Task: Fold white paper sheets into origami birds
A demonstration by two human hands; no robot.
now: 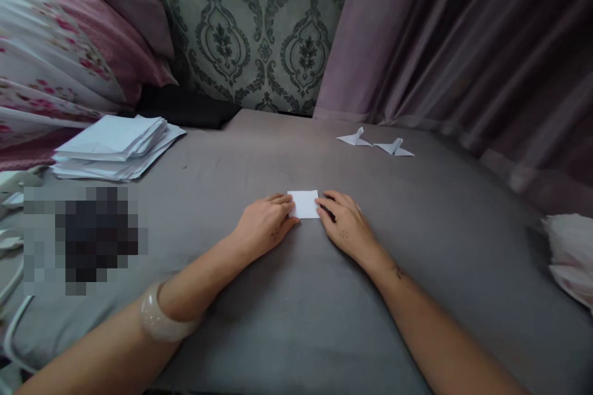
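A small white rectangle of folded paper [304, 204] lies on the grey cloth in front of me, between my two hands. Its left side is under the fingers of my left hand [266, 222], with the thumb close to the lower corner. My right hand [345, 219] holds the right edge with bent fingertips. The underside of the paper and any inner folds are hidden. Farther back on the right stand two folded paper birds, one on the left [356, 137] and one on the right [395, 147].
A stack of white paper sheets [111, 139] sits at the back left, near a black flat item [185, 106]. White cables and a plug strip [16, 185] run along the left edge, beside a blurred-out patch [95, 234]. A whitish plastic bag [572, 253] lies far right.
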